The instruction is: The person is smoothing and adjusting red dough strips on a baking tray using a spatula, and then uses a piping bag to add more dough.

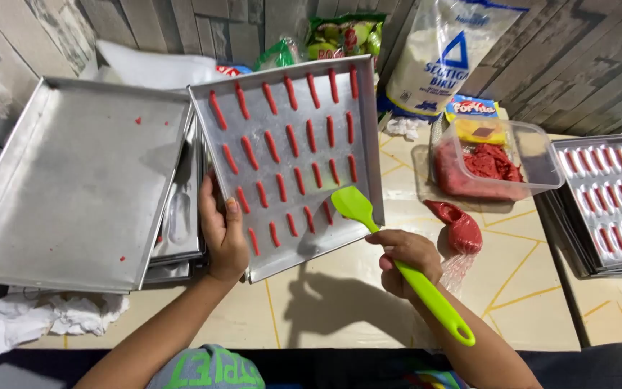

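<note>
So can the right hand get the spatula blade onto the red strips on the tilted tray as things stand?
Probably yes. The right hand holds the green spatula, whose blade already overlaps the tray edge beside the red strips; nothing lies between. The left hand steadies the tray.

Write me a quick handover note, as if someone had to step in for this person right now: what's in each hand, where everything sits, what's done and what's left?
Left hand: grips the lower left edge of the metal tray, holding it tilted.
Right hand: holds the green spatula, blade over the tray's lower right.
Done: the tray carries rows of piped red dough strips.
Nearby: empty tray on the left, red piping bag on the table, tub of red dough, filled mould tray on the right.
Left: no strip lifted off yet, as far as visible.
</note>
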